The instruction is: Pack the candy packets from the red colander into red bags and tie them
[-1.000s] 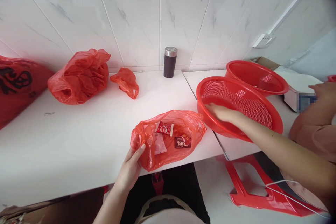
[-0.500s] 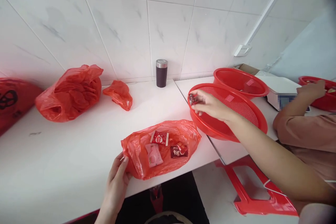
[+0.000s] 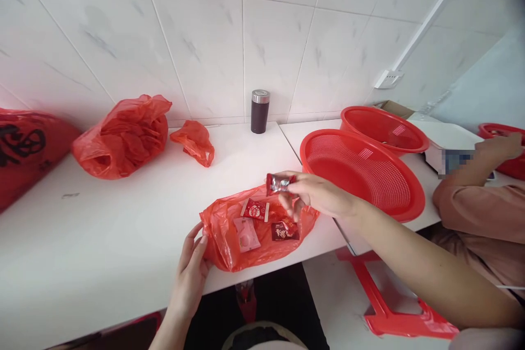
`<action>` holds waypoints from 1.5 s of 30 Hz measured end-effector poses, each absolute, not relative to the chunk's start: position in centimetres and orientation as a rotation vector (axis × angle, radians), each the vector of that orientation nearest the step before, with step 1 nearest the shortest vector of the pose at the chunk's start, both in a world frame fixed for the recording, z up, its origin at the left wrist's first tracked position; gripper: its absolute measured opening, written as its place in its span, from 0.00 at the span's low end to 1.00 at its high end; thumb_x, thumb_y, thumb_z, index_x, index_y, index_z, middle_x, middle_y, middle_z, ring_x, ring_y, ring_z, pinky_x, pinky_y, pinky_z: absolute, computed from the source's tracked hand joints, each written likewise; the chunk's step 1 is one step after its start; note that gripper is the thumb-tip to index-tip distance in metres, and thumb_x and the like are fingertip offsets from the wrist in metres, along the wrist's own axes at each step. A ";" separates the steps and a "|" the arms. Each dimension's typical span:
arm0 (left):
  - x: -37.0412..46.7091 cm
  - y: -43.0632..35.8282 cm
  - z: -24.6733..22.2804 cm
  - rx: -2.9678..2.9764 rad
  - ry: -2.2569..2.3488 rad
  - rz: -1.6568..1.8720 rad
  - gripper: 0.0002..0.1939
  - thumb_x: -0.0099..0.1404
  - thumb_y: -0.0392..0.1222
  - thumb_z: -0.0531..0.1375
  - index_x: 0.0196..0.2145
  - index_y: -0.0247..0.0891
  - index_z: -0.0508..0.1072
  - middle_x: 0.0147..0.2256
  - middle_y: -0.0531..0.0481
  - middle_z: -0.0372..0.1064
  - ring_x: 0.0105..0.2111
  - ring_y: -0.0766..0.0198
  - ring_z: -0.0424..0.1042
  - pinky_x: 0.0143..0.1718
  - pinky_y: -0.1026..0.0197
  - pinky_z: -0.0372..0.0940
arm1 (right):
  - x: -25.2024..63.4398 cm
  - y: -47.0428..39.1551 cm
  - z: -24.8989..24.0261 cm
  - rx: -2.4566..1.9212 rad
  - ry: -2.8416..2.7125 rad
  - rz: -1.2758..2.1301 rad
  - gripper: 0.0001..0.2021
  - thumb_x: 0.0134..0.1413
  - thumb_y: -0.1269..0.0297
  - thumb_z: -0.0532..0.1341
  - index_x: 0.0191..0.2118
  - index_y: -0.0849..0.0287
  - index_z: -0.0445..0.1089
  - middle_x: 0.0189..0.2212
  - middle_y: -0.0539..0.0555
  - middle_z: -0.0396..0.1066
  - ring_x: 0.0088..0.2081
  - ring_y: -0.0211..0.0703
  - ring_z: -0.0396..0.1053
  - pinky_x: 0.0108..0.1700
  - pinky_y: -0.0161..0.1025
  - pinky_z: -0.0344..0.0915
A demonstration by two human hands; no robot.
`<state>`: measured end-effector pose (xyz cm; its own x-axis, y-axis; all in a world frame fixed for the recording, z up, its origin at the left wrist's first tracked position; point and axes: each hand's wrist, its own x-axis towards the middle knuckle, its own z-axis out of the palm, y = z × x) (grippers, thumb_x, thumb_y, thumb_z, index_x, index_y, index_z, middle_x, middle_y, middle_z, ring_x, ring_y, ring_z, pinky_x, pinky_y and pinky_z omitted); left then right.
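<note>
My right hand (image 3: 315, 194) pinches a small dark-red wrapped candy (image 3: 280, 183) and hovers over the far right side of an opened red plastic bag (image 3: 223, 246). My left hand (image 3: 193, 262) grips the bag's left rim between thumb and fingers. Inside the bag lie a red-and-white packet (image 3: 255, 210), a pink packet (image 3: 246, 234), a dark brown packet (image 3: 284, 231) and a shiny red wrapped piece partly behind my fingers. Right of the bag stands a large red perforated basket (image 3: 361, 175).
A dark tumbler (image 3: 260, 112) stands by the tiled wall. A bundle of red bags (image 3: 123, 142) and a crumpled red bag (image 3: 193, 141) lie left of it. Behind the large basket is another red basket (image 3: 383, 128). At right, a co-worker's arm (image 3: 471, 175) passes a white scale (image 3: 443, 134).
My right hand has moved left from over the large basket's rim to above the bag, carrying the wrapped candy. My left hand still holds the bag's rim. The view has shifted slightly.
</note>
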<state>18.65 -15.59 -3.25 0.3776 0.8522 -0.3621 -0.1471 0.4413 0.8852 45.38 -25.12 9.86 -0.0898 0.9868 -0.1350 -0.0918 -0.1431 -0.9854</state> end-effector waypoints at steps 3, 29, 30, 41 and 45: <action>18.6 -15.5 -3.5 0.898 0.957 0.768 0.30 0.56 0.57 0.64 0.54 0.47 0.66 0.38 0.51 0.72 0.34 0.63 0.71 0.32 0.63 0.67 | 44.8 -25.7 8.5 -1.695 -1.502 1.191 0.24 0.63 0.55 0.53 0.63 0.53 0.55 0.43 0.57 0.70 0.42 0.46 0.70 0.41 0.42 0.68; 18.9 -15.4 -4.3 1.073 0.931 0.743 0.24 0.59 0.55 0.62 0.50 0.47 0.65 0.37 0.52 0.68 0.37 0.61 0.71 0.35 0.60 0.69 | 44.9 -27.8 4.3 -1.866 -1.331 1.099 0.21 0.64 0.67 0.50 0.62 0.58 0.56 0.42 0.59 0.73 0.42 0.46 0.76 0.44 0.48 0.73; 18.9 -15.7 -4.2 1.090 0.947 0.782 0.24 0.60 0.56 0.60 0.52 0.47 0.64 0.40 0.51 0.67 0.38 0.61 0.70 0.36 0.60 0.69 | 44.7 -28.1 4.5 -1.980 -1.438 0.896 0.21 0.65 0.68 0.49 0.62 0.57 0.57 0.48 0.60 0.72 0.46 0.48 0.74 0.48 0.50 0.71; 19.6 -16.8 -3.7 1.762 1.120 0.633 0.17 0.59 0.58 0.60 0.36 0.41 0.71 0.39 0.48 0.68 0.30 0.60 0.69 0.30 0.60 0.65 | 43.2 -33.6 5.4 -2.285 -1.804 0.583 0.12 0.63 0.62 0.55 0.46 0.52 0.75 0.39 0.54 0.76 0.44 0.51 0.72 0.48 0.49 0.67; 19.1 -16.1 -3.1 1.582 1.084 0.679 0.18 0.61 0.59 0.59 0.37 0.42 0.74 0.34 0.50 0.71 0.37 0.57 0.70 0.35 0.62 0.63 | 45.3 -35.7 6.0 -2.112 -1.452 0.483 0.14 0.64 0.57 0.54 0.49 0.49 0.72 0.44 0.52 0.75 0.45 0.46 0.72 0.45 0.41 0.69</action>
<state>19.08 -16.09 -3.07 0.4282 0.8980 -0.1012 0.3009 -0.0362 0.9530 45.29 -35.71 6.04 0.3596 0.9331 0.0037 0.7447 -0.2846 -0.6036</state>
